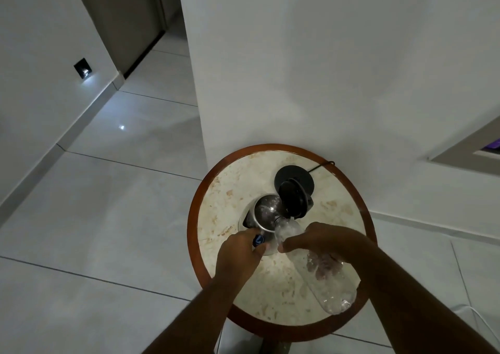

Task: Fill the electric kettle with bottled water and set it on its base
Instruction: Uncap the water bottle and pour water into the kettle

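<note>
A steel electric kettle stands on the round table with its black lid flipped up. My right hand grips a clear plastic water bottle, tilted so its neck points into the kettle's opening. My left hand rests by the kettle's near side and pinches a small blue bottle cap. The black round kettle base lies behind the kettle, near the wall, with nothing standing on it.
The table has a marble top and a brown wooden rim, and it stands against a white wall. A black cord runs from the base over the table's far edge. Tiled floor lies to the left, and a white cable lies at the right.
</note>
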Demonstrator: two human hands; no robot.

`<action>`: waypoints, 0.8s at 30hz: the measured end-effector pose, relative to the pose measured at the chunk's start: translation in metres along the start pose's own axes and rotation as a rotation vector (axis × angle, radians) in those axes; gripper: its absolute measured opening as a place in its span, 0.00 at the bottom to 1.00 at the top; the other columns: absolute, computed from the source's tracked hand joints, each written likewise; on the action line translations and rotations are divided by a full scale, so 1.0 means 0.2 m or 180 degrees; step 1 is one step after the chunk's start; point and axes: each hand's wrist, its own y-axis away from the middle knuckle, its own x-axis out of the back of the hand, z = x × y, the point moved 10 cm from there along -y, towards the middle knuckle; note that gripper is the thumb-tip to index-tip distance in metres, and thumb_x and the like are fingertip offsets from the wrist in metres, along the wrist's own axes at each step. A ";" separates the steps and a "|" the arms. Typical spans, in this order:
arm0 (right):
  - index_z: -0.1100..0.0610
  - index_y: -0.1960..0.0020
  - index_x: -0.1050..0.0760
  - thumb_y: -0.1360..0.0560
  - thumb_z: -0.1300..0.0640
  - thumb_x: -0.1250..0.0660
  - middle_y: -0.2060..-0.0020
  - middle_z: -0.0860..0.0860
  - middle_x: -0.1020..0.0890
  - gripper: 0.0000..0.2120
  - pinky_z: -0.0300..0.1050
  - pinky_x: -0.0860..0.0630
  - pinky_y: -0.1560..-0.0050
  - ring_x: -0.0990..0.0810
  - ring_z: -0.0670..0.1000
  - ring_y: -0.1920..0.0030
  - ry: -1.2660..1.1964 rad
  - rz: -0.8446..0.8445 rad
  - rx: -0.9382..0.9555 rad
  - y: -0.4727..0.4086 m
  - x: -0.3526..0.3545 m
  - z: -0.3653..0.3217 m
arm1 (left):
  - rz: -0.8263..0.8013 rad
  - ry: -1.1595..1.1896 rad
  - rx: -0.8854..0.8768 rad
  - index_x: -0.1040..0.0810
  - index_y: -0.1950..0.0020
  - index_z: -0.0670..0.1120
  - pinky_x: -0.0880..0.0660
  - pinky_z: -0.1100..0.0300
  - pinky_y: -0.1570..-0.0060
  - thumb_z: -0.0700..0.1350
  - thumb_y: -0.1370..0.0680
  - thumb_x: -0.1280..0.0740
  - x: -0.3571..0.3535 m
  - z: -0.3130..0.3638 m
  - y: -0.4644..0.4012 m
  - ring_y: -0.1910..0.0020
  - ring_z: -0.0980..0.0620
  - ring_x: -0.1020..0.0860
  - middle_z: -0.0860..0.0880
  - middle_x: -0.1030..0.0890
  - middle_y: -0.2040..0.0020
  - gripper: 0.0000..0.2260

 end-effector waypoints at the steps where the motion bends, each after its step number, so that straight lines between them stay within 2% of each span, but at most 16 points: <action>1: 0.57 0.49 0.28 0.39 0.38 0.24 0.59 0.53 0.21 0.29 0.42 0.24 0.68 0.18 0.51 0.60 -0.0005 -0.0003 -0.0012 0.01 0.00 -0.01 | -0.0009 -0.0019 -0.0004 0.23 0.36 0.49 0.25 0.56 0.40 0.54 0.24 0.33 0.00 0.00 0.00 0.43 0.52 0.21 0.51 0.18 0.41 0.18; 3: 0.58 0.46 0.28 0.36 0.40 0.25 0.57 0.54 0.21 0.28 0.43 0.23 0.65 0.20 0.53 0.57 -0.0157 -0.0080 -0.0115 0.01 0.00 -0.02 | -0.0016 -0.0066 -0.0031 0.24 0.36 0.49 0.25 0.57 0.40 0.55 0.24 0.33 0.00 0.01 0.00 0.43 0.52 0.21 0.51 0.18 0.41 0.18; 6: 0.58 0.46 0.29 0.35 0.39 0.26 0.54 0.58 0.20 0.28 0.46 0.21 0.62 0.19 0.55 0.57 -0.0414 -0.0281 -0.0368 0.04 -0.02 -0.02 | -0.0008 -0.0075 -0.0057 0.24 0.36 0.50 0.25 0.57 0.40 0.55 0.24 0.33 0.00 0.02 0.01 0.43 0.52 0.21 0.51 0.19 0.40 0.19; 9: 0.55 0.51 0.29 0.33 0.38 0.29 0.55 0.57 0.20 0.22 0.44 0.25 0.68 0.20 0.52 0.60 -0.0834 -0.0413 -0.0218 0.03 -0.02 -0.04 | 0.0009 -0.0059 -0.0061 0.23 0.36 0.50 0.25 0.57 0.40 0.55 0.24 0.33 0.00 0.02 0.01 0.43 0.52 0.21 0.51 0.18 0.41 0.18; 11: 0.52 0.48 0.25 0.30 0.41 0.31 0.51 0.52 0.19 0.18 0.40 0.23 0.68 0.18 0.46 0.62 -0.1067 -0.0518 0.0111 0.00 0.00 -0.09 | 0.0039 -0.0062 -0.0074 0.23 0.37 0.50 0.25 0.58 0.40 0.55 0.24 0.33 0.01 0.03 0.02 0.44 0.52 0.21 0.51 0.18 0.41 0.18; 13: 0.52 0.49 0.22 0.28 0.43 0.33 0.56 0.48 0.17 0.15 0.36 0.22 0.67 0.17 0.42 0.65 -0.1423 -0.0555 0.0245 -0.03 0.01 -0.11 | 0.0035 -0.0080 -0.0081 0.23 0.36 0.50 0.26 0.57 0.39 0.55 0.24 0.33 0.00 0.03 0.02 0.43 0.52 0.21 0.52 0.18 0.41 0.18; 15: 0.56 0.54 0.20 0.27 0.45 0.32 0.62 0.53 0.16 0.14 0.39 0.21 0.68 0.15 0.48 0.66 -0.1702 -0.0574 0.0162 -0.07 0.00 -0.08 | 0.0035 -0.0088 -0.0072 0.23 0.36 0.50 0.26 0.57 0.39 0.55 0.24 0.33 0.00 0.03 0.02 0.43 0.52 0.21 0.52 0.18 0.40 0.18; 17: 0.62 0.52 0.23 0.29 0.46 0.30 0.67 0.64 0.17 0.18 0.43 0.19 0.65 0.16 0.58 0.67 -0.2085 -0.0683 -0.0143 -0.07 -0.04 -0.01 | 0.0030 -0.0099 -0.0063 0.23 0.36 0.50 0.26 0.58 0.39 0.55 0.24 0.33 -0.01 0.03 0.02 0.43 0.52 0.21 0.52 0.19 0.40 0.18; 18: 0.61 0.47 0.24 0.31 0.45 0.27 0.67 0.65 0.17 0.22 0.46 0.18 0.63 0.16 0.59 0.67 -0.2066 -0.0778 -0.0196 -0.06 -0.06 0.00 | 0.0018 -0.0098 -0.0051 0.24 0.36 0.50 0.26 0.57 0.39 0.55 0.24 0.33 -0.01 0.03 0.02 0.43 0.52 0.21 0.52 0.19 0.40 0.18; 20: 0.58 0.45 0.26 0.37 0.43 0.23 0.67 0.62 0.15 0.28 0.51 0.18 0.63 0.15 0.58 0.66 -0.1863 -0.0964 -0.0120 -0.04 -0.08 -0.01 | 0.0010 -0.0095 -0.0037 0.24 0.36 0.50 0.26 0.56 0.39 0.55 0.24 0.33 -0.01 0.02 0.02 0.43 0.52 0.21 0.51 0.19 0.40 0.18; 24: 0.58 0.36 0.27 0.31 0.41 0.30 0.55 0.53 0.16 0.30 0.45 0.18 0.59 0.15 0.49 0.59 -0.1400 -0.0806 0.0338 -0.01 -0.05 -0.03 | -0.0044 -0.0078 -0.0037 0.24 0.36 0.50 0.25 0.57 0.40 0.55 0.23 0.34 -0.02 0.01 0.02 0.43 0.51 0.21 0.50 0.19 0.40 0.18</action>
